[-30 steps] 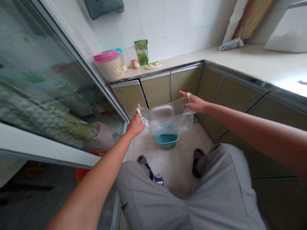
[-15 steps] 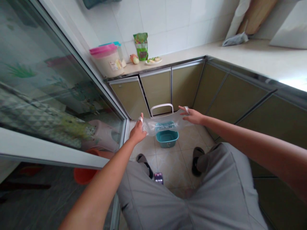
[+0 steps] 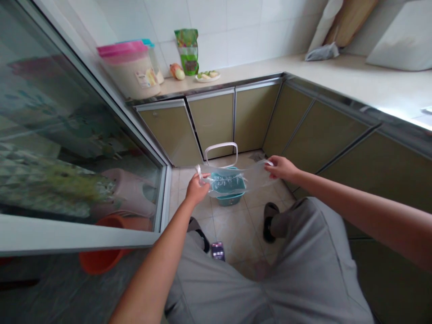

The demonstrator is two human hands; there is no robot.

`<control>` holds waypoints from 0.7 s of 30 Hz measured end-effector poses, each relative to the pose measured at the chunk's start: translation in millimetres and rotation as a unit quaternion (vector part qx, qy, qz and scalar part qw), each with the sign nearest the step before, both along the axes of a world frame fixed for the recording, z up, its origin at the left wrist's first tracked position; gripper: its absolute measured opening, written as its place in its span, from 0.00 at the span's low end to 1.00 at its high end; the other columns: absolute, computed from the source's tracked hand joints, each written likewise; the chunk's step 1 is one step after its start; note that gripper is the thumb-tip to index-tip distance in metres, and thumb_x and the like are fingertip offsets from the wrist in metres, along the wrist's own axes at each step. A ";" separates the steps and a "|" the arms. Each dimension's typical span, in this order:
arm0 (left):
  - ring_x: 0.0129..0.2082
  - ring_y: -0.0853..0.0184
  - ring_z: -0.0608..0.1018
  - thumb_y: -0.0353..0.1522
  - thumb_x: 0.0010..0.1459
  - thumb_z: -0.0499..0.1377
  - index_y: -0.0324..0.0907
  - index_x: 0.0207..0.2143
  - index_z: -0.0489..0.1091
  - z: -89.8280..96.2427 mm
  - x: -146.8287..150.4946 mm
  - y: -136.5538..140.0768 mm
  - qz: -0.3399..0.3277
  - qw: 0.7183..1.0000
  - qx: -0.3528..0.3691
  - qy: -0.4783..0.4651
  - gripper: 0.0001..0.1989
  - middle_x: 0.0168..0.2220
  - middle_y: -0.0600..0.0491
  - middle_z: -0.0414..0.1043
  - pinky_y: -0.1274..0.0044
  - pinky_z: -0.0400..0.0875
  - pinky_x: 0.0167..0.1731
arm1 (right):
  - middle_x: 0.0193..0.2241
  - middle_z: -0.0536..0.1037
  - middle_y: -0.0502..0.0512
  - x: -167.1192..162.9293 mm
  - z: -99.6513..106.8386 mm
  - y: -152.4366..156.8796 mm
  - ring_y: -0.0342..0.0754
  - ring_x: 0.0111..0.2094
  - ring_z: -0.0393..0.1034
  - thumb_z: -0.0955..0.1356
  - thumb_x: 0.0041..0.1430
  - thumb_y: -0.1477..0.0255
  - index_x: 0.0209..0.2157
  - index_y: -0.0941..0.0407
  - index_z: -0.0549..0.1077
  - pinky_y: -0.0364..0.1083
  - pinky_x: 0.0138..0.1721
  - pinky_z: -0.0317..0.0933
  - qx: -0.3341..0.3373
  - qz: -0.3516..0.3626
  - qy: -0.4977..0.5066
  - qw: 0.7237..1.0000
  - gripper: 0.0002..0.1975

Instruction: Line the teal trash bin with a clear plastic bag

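A clear plastic bag (image 3: 251, 176) is stretched sideways between my two hands, its mouth spread wide. My left hand (image 3: 197, 188) grips the bag's left end, with a twist of plastic sticking up beside the thumb. The right end is pinched in the fingers of my right hand (image 3: 281, 168). Below and partly behind the film stands a teal bin (image 3: 229, 201) on the tiled floor, with its white hoop handle (image 3: 221, 145) raised at the back. Part of the bin shows only through the plastic.
Low cabinets (image 3: 211, 123) line the far and right sides under a counter (image 3: 256, 66). On it stand a pink-lidded container (image 3: 130, 69), an onion (image 3: 177, 71), a green pouch (image 3: 187, 51) and a plate (image 3: 208, 77). A glass door (image 3: 81, 135) borders the left; a phone-like object (image 3: 218, 251) lies by my foot.
The bag has come lower over the bin and is pulled a little wider. My right hand's fingers have curled in on its end. The view has shifted slightly.
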State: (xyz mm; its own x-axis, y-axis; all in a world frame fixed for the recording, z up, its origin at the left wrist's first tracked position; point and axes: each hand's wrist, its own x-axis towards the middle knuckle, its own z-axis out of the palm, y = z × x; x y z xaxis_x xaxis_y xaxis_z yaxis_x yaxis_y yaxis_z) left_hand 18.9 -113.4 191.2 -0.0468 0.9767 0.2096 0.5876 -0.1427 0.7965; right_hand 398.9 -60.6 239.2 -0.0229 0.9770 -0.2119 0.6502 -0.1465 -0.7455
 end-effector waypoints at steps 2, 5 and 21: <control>0.36 0.65 0.78 0.30 0.52 0.61 0.40 0.41 0.80 -6.3 5.5 3.6 0.007 0.998 0.003 -0.058 0.14 0.40 0.49 0.79 0.73 0.72 0.44 | 0.35 0.79 0.57 2.7 0.9 -4.2 0.45 0.25 0.74 0.75 0.56 0.64 0.48 0.55 0.71 0.43 0.24 0.69 0.017 -0.011 0.020 1.000 0.20; 0.35 0.64 0.78 0.34 0.53 0.62 0.41 0.36 0.78 -16.1 10.8 9.9 0.007 0.991 -0.003 -0.134 0.09 0.33 0.51 0.78 0.74 0.72 0.40 | 0.43 0.78 0.60 4.0 4.4 -6.9 0.44 0.27 0.72 0.74 0.56 0.64 0.52 0.54 0.68 0.44 0.26 0.68 0.057 -0.009 0.013 0.998 0.24; 0.30 0.70 0.74 0.34 0.54 0.63 0.39 0.48 0.76 -12.6 19.0 31.3 -0.041 0.955 -0.027 -0.293 0.19 0.32 0.55 0.73 0.79 0.67 0.32 | 0.41 0.79 0.56 -112.8 -33.9 -69.6 0.50 0.39 0.73 0.65 0.65 0.71 0.45 0.51 0.78 0.48 0.43 0.66 0.166 0.237 -0.065 0.955 0.11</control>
State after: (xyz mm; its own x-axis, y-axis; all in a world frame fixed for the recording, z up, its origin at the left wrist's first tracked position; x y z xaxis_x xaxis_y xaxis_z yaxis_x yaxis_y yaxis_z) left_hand 38.0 -82.1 178.6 -0.0642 0.9907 0.1200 0.0271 -0.1185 0.9926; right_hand 286.1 -130.2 205.3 -0.4742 0.8770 0.0775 0.6745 0.4184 -0.6082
